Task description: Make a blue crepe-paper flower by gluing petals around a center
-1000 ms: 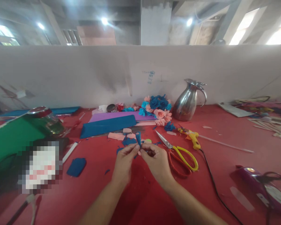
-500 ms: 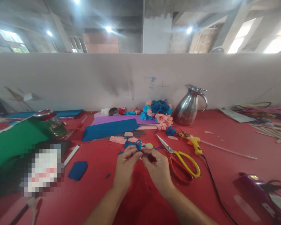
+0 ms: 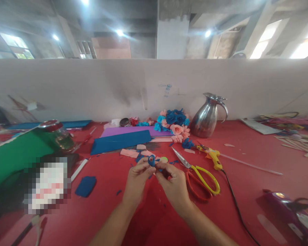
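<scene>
A small blue paper flower (image 3: 151, 160), rolled into a coil, is pinched between the fingertips of both hands above the red table. My left hand (image 3: 139, 174) is closed on its left side, thumb at the bottom. From the right, my right hand (image 3: 171, 176) grips its edge with thumb and forefinger; the exact contact is partly hidden. Just beyond lie pink paper pieces (image 3: 129, 153) and blue scraps. Scissors (image 3: 199, 174) with yellow and red handles rest right of my right hand, and a blue paper stack (image 3: 85, 186) lies left of my left hand.
A bunch of blue and pink paper flowers (image 3: 176, 119) stands beside a steel jug (image 3: 207, 116). The yellow glue gun (image 3: 214, 159) trails a black cord. Blue sheets (image 3: 120, 141), a lidded jar (image 3: 61, 136) and a green panel (image 3: 20, 155) are to the left; a purple device (image 3: 284, 208) is at right.
The blue paper flower has tilted slightly in my fingers, so its coiled opening shows more. Both hands stay almost where they were.
</scene>
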The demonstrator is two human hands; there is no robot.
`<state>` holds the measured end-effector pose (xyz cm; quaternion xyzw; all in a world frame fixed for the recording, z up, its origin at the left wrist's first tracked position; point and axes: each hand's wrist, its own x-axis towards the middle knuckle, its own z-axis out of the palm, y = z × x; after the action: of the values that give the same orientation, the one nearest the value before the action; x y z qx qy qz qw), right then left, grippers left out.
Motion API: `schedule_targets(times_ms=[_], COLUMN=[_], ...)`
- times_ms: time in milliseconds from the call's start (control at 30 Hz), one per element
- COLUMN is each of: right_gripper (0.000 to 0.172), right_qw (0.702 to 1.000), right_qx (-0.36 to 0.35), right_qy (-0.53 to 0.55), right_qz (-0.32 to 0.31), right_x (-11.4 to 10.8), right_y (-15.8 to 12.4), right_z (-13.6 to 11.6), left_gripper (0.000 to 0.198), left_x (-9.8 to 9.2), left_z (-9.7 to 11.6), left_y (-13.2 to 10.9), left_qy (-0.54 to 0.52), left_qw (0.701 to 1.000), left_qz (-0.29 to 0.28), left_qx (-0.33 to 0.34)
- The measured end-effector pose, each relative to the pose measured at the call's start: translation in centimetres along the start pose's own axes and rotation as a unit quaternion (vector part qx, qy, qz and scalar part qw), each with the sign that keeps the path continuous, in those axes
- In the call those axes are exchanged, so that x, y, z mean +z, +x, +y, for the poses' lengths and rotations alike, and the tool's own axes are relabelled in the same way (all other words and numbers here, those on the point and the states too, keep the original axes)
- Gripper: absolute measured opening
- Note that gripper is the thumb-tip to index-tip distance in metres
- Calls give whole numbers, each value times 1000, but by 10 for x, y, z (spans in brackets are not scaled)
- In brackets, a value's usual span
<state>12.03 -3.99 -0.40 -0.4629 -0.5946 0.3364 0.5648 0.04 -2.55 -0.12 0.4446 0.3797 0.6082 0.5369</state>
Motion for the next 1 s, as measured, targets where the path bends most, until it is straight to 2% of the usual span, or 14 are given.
schedule_targets(times_ms=[167,400,567,733,933,1000], right_gripper=[18,17,16,16,18,17], right_qw=[999,999,1000,999,998,999], right_qx=[-40,-30,-20,-45,-48,-41], right_qy=[4,3,-5,5,2,7], right_qz=[0,11,-10,-26,-27,-21], right_x=[-1,0,-1,-2,-3,-3], right_y=[0,-1,2,2,2,3], right_z=[-1,0,-1,-3,-1,0], left_gripper=[15,11,5,3,5,13], left_x=[-3,-3,-3,-2,3,3], left_z=[-4,-2,-2,4,8,7], left_y=[1,1,1,1,0,0], left_qy=[-25,-28,-31,-8,-8,-21], left_qw=[1000,1000,999,999,999,999], left_qz=[-2,-11,-20,-31,-31,-34], left_qx=[-12,-6,11,5,-4,-25])
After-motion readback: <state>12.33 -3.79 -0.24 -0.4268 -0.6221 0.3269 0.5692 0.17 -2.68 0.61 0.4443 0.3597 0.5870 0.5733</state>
